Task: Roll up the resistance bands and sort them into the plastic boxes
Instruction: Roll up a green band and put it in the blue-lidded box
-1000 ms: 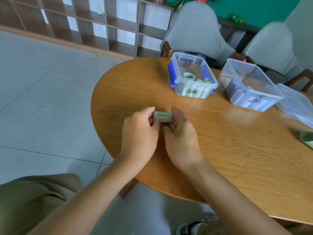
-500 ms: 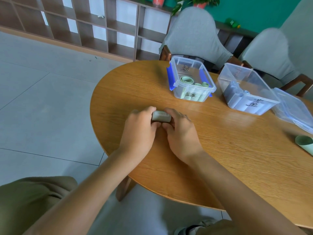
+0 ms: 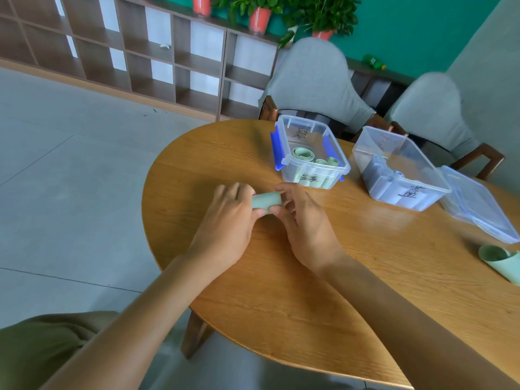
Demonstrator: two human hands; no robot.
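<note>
1. at the lower edge of the frame, two bare forearms are seen reaching up over the near rim of the round wooden table (image 3: 281, 319)
2. at the centre of the frame, a pale green rolled band (image 3: 266, 200) is held just above or on the table top; whether it rests on the wood cannot be told
3. the left hand (image 3: 225, 220) is curled round the roll's left end, with a fingertip tucked under it; the right hand (image 3: 306, 223) pinches the right end, thumb below and forefinger arched over the top
4. the roll appears nearly or fully wound, so the step in hand is judged to be tightening it; even pressure at both ends would be needed so the layers are not telescoped, and the loose tail should be kept pinned until the roll is dropped in
5. at the right edge, a second green band (image 3: 501, 261) lies loosely curled, not yet tidied
6. further up, right of centre, the blue-clipped box (image 3: 284, 153) already holds green rolls and is judged the proper destination
7. to its right, the plain clear box (image 3: 439, 181) holds bluish rolls, with a lid (image 3: 478, 206) lying beside it
8. beyond the table, two grey chairs (image 3: 309, 85) are drawn up
</note>
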